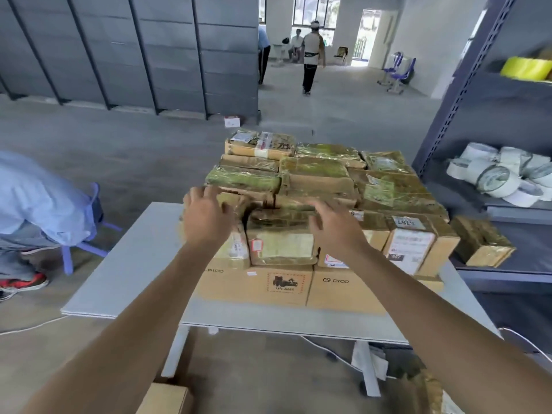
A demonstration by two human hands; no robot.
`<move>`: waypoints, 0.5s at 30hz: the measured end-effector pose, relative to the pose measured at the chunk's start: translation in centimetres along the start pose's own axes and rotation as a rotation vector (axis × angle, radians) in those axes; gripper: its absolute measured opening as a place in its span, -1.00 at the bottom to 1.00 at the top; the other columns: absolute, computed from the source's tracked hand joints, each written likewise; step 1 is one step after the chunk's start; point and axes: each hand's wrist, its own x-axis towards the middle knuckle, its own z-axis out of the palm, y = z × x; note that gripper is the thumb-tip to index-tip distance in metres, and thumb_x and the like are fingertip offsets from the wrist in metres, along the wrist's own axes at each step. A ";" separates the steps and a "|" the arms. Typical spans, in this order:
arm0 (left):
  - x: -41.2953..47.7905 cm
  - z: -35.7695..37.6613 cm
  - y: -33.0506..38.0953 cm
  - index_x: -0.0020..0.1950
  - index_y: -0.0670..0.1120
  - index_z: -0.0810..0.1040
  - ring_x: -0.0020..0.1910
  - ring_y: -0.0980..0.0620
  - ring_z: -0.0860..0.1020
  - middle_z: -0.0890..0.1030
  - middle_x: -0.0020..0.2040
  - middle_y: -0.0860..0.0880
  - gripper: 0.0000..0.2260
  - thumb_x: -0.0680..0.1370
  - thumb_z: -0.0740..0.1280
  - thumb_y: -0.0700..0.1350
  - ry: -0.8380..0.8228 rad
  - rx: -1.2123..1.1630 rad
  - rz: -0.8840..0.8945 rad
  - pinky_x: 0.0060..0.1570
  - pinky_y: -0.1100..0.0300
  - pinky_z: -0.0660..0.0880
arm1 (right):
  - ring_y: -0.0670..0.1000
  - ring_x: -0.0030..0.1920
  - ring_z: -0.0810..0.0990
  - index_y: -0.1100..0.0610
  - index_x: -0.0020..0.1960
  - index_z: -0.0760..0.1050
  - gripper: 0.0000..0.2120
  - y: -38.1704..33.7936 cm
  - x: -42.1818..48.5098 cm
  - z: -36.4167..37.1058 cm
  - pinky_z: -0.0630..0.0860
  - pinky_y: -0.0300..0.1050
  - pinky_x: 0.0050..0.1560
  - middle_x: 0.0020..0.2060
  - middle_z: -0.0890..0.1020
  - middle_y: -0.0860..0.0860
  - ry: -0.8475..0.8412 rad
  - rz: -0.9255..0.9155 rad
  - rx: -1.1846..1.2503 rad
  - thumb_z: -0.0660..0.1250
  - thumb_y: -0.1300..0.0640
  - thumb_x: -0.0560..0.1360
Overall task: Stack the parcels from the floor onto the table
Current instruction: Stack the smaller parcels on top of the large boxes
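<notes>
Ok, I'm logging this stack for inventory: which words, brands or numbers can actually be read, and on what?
"PICO": front of the right bottom carton.
"PICO": front of the left bottom carton.
"UN 34", last digits blurred: red-framed sticker on the left bottom carton.
"767": black tag on the white-labelled parcel.
Maybe "6767", upside down, unsure: top sticker on that parcel.
Other shipping labels: too blurred to read.

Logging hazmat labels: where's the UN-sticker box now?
Head view, centre: the UN-sticker box sits on the table at the front, bottom layer, left of another PICO box.
</notes>
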 end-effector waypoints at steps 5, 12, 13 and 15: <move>1.5 -0.2 -4.3 0.41 -0.22 0.27 0.29 -0.27 0.36 0.36 0.32 -0.25 -0.51 0.58 0.20 0.03 -0.191 -0.025 -0.360 0.21 -0.11 0.35 | 0.09 0.46 0.22 0.05 0.48 0.28 -0.57 -2.0 0.3 2.8 0.17 0.07 0.42 0.46 0.31 0.04 -0.194 -0.017 -0.198 0.12 0.05 0.62; 1.9 0.6 -5.4 0.35 -0.28 0.27 0.13 -0.33 0.47 0.35 0.25 -0.30 -0.54 0.61 0.19 0.03 -0.318 -0.085 -0.405 0.09 -0.14 0.45 | 0.05 0.45 0.26 0.04 0.42 0.38 -0.63 -1.4 0.6 4.1 0.19 0.04 0.43 0.40 0.41 0.00 -0.267 0.030 -0.300 0.15 0.07 0.63; 1.9 0.7 -5.4 0.35 -0.28 0.27 0.12 -0.33 0.47 0.35 0.25 -0.29 -0.56 0.60 0.19 0.00 -0.323 -0.087 -0.404 0.09 -0.14 0.45 | 0.05 0.44 0.27 0.03 0.41 0.39 -0.64 -1.3 0.7 4.2 0.20 0.03 0.42 0.39 0.42 0.00 -0.263 0.027 -0.306 0.15 0.09 0.62; 2.0 0.7 -5.3 0.34 -0.27 0.27 0.11 -0.32 0.47 0.36 0.23 -0.28 -0.59 0.59 0.18 -0.05 -0.334 -0.082 -0.398 0.05 -0.11 0.45 | 0.06 0.41 0.32 0.03 0.38 0.42 -0.66 -1.3 0.9 4.3 0.25 0.01 0.38 0.36 0.46 -0.01 -0.243 0.021 -0.332 0.16 0.12 0.62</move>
